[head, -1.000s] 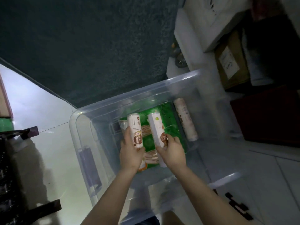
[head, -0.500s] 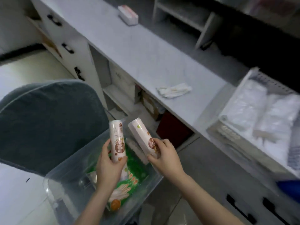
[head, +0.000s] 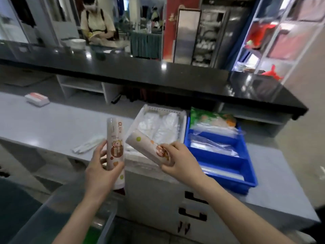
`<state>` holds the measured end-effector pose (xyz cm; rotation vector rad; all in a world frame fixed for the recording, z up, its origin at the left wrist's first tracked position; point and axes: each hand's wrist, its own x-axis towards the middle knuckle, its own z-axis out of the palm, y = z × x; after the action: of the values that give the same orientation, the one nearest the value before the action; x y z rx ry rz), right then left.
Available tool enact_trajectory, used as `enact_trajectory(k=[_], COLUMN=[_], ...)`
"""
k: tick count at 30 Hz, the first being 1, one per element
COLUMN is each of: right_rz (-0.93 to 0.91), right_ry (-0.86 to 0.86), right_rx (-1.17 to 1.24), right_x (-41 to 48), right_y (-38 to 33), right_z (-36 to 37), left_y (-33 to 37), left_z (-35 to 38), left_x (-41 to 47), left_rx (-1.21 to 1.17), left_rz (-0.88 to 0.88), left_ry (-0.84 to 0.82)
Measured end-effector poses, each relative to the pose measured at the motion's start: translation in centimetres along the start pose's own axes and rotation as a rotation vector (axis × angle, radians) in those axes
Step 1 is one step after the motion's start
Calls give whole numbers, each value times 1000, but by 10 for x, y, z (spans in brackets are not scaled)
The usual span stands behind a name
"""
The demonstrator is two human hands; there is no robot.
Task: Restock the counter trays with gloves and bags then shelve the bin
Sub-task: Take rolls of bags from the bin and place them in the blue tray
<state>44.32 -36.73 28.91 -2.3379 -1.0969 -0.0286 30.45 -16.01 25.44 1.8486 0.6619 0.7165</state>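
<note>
My left hand (head: 102,170) grips an upright roll of bags (head: 115,145) with an orange label. My right hand (head: 181,162) holds a second roll of bags (head: 144,146), tilted up to the left. Both rolls hang in front of the grey counter (head: 52,127). Behind them on the counter sits a white tray (head: 182,124) with white plastic packs, and to its right a blue tray (head: 246,166) with clear bags and a green glove pack (head: 207,117). The clear plastic bin (head: 73,208) stands low at the bottom left, below my arms.
A loose white glove (head: 89,144) and a small red-and-white box (head: 37,98) lie on the grey counter. A black raised counter (head: 158,74) runs behind, with a person beyond it. Drawers with black handles (head: 192,214) are below the trays.
My head has lifted from the bin to the counter. Both hands have brought the two rolls up out of the bin, to counter height near the trays.
</note>
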Motion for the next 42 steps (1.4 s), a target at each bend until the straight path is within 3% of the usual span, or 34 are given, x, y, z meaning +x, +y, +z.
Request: enact_trajectory(k=[12, 25, 33, 37, 42], right_rz=[342, 321, 360, 400, 474], right_ry=[64, -258, -281, -215, 10], right_rx=[-151, -222, -185, -153, -30], right_x=[-63, -30, -27, -30, -46], right_y=[161, 209, 222, 222, 227], right_z=[-106, -56, -45, -37, -41], left_y=[91, 69, 52, 51, 52], left_z=[158, 225, 245, 253, 259], left_x=[24, 72, 73, 73, 72], left_rx=[75, 82, 76, 205, 262], left_rz=[319, 321, 314, 388, 449], left_ry=[-359, -566, -666, -691, -704])
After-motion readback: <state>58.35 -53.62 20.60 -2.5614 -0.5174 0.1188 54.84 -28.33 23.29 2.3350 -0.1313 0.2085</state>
